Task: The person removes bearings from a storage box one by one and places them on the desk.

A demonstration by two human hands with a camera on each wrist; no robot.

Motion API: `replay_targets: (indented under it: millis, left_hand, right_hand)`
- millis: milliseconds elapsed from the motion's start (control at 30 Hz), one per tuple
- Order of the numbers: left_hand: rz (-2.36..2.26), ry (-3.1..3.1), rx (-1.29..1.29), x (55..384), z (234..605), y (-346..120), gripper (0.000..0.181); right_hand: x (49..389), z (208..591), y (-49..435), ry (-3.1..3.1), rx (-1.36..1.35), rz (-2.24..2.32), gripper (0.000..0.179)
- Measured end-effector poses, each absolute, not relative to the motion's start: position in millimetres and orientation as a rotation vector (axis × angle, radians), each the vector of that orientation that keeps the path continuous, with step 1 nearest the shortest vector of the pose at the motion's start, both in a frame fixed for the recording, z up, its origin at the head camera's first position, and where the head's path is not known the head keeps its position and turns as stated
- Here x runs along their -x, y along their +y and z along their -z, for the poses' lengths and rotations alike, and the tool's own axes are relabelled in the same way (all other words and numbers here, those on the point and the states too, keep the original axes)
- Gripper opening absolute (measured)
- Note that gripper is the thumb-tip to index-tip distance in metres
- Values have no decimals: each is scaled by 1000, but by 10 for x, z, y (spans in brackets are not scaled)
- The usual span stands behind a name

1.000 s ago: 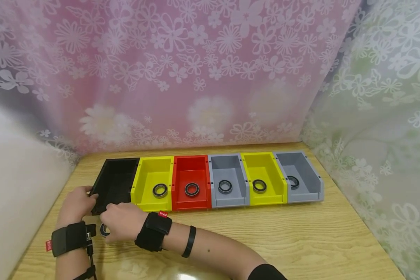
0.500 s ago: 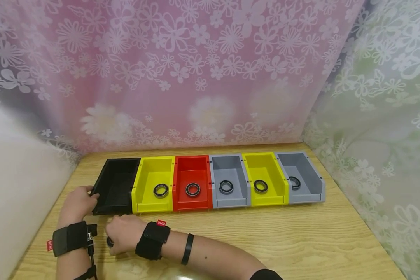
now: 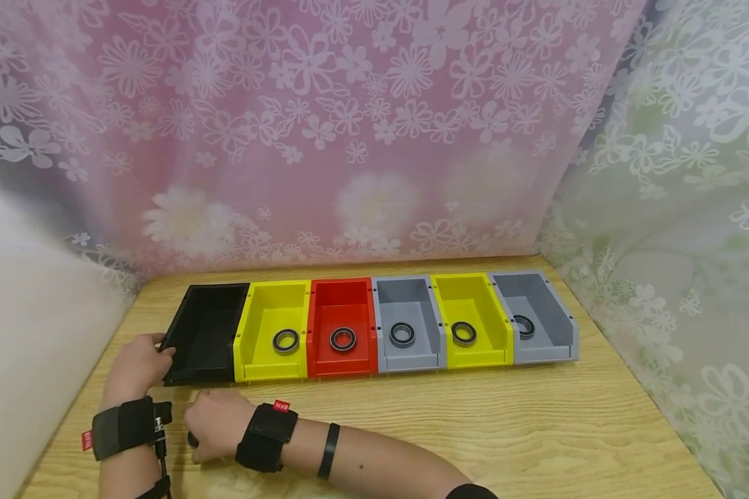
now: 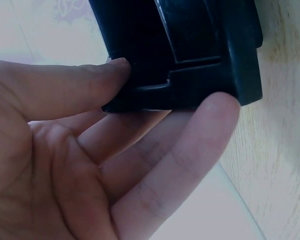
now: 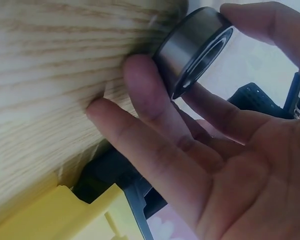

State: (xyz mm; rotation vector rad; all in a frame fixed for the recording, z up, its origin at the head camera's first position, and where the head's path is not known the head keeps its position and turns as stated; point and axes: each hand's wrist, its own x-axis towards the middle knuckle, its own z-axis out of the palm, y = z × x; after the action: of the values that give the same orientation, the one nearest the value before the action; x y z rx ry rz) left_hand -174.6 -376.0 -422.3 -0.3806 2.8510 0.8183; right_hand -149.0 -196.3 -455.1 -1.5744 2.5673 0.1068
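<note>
At the left end of a row of joined bins is a black bin (image 3: 207, 336). My left hand (image 3: 136, 367) grips its left front corner; in the left wrist view the thumb lies over the side wall and the fingers support it from outside. My right hand (image 3: 221, 424) is on the table in front of this bin, pinching a steel ball bearing (image 5: 190, 45) between thumb and fingers. In the right wrist view the bearing is tilted on edge close to the wood. The head view shows only a dark bit of it beside the fingers.
Right of the black bin come a yellow bin (image 3: 271, 305), a red bin (image 3: 341, 305), a grey bin (image 3: 404, 291), another yellow bin (image 3: 465, 291) and another grey bin (image 3: 524, 287). Each of these holds one bearing. Floral curtains (image 3: 374, 138) hang behind and at the right.
My right hand has drawn back from the black bin's front edge toward me, down to the table, with the bearing in its fingers. The left hand keeps its grip on the bin.
</note>
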Motion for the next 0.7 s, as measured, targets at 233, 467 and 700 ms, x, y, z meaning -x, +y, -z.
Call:
replay_targets:
  millis: [233, 467, 700]
  left_hand:
    - [-810, 2863, 381, 1741, 4232, -3758, 58]
    - [-816, 2861, 377, 1738, 4226, -3746, 58]
    - [-814, 2860, 378, 1728, 4206, -3738, 57]
  right_hand:
    - [1483, 4622, -2009, 2599, 1593, -159, 30]
    - [1477, 4604, -2021, 2615, 1584, -193, 33]
    - [1469, 4612, -2031, 2646, 1548, -178, 35]
